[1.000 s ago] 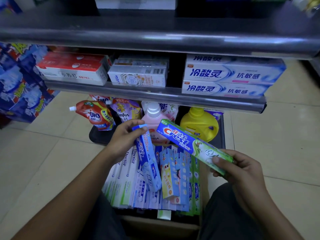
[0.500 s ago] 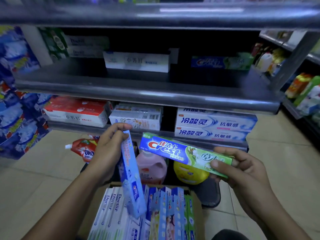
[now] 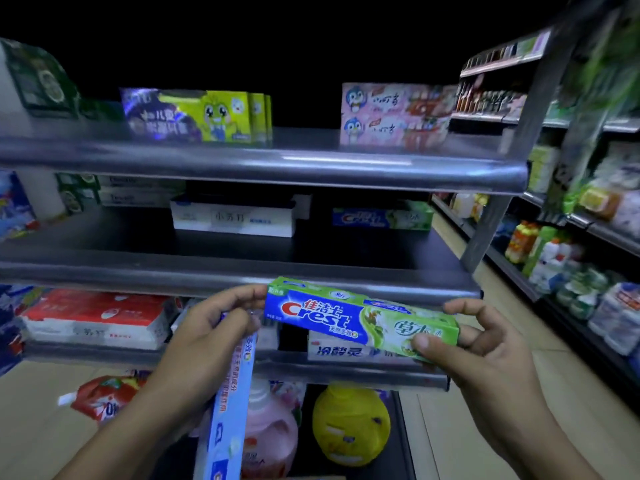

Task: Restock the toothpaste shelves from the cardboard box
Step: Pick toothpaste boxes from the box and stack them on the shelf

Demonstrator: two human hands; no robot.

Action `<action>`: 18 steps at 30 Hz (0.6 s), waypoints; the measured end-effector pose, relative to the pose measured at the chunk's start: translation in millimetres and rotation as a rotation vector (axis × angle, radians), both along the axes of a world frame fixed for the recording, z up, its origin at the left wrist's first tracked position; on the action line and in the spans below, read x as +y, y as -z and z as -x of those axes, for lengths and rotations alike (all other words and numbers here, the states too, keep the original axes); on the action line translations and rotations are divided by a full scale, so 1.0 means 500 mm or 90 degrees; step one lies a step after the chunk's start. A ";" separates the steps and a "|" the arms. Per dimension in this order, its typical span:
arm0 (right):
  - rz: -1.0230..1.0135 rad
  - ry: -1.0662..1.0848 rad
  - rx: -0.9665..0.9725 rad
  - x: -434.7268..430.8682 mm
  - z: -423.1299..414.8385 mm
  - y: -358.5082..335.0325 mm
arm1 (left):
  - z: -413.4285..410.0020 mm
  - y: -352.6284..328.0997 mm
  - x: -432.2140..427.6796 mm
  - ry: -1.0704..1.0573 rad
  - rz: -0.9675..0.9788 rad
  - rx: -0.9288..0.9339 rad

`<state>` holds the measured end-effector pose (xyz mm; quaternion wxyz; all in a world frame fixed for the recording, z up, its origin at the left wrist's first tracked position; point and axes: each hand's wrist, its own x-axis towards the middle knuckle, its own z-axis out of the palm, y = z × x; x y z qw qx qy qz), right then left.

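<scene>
My right hand (image 3: pixel 481 344) grips the right end of a blue-and-green Crest toothpaste box (image 3: pixel 346 315), held level in front of the middle shelf's rim (image 3: pixel 207 275). My left hand (image 3: pixel 211 327) holds the top of a pale blue toothpaste box (image 3: pixel 230 403) that hangs downward, and its fingertips touch the Crest box's left end. A matching Crest box (image 3: pixel 381 218) lies at the back right of the middle shelf. The cardboard box is out of view below.
A white toothpaste carton (image 3: pixel 233 220) sits mid-shelf. Red-and-white cartons (image 3: pixel 93 317) and blue-lettered white boxes (image 3: pixel 346 351) fill the lower shelf. Pink (image 3: pixel 270 431) and yellow (image 3: pixel 349 424) bottles stand at the bottom. The top shelf holds children's toothpaste (image 3: pixel 197 116). Another aisle rack (image 3: pixel 571 254) runs right.
The view has tilted up from the cardboard box to the shelves. Both hands rose with their boxes, and the Crest box now sits level before the middle shelf.
</scene>
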<state>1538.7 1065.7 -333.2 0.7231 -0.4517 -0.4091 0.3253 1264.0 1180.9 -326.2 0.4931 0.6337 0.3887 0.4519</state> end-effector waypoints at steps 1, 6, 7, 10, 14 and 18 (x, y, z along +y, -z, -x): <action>-0.019 0.018 -0.009 0.007 -0.009 -0.011 | -0.014 -0.016 0.001 0.002 -0.016 -0.007; -0.080 0.155 -0.142 0.043 -0.048 -0.090 | -0.079 -0.100 0.026 0.037 -0.052 -0.026; -0.071 0.191 -0.186 0.053 -0.059 -0.102 | -0.089 -0.112 0.036 0.037 -0.043 -0.014; -0.033 0.268 -0.287 0.092 -0.095 -0.126 | -0.110 -0.139 0.068 0.019 0.008 0.028; 0.020 0.295 -0.377 0.140 -0.131 -0.144 | -0.133 -0.160 0.095 0.046 0.047 0.091; 0.086 0.318 -0.459 0.171 -0.152 -0.143 | -0.157 -0.171 0.112 0.045 0.110 0.182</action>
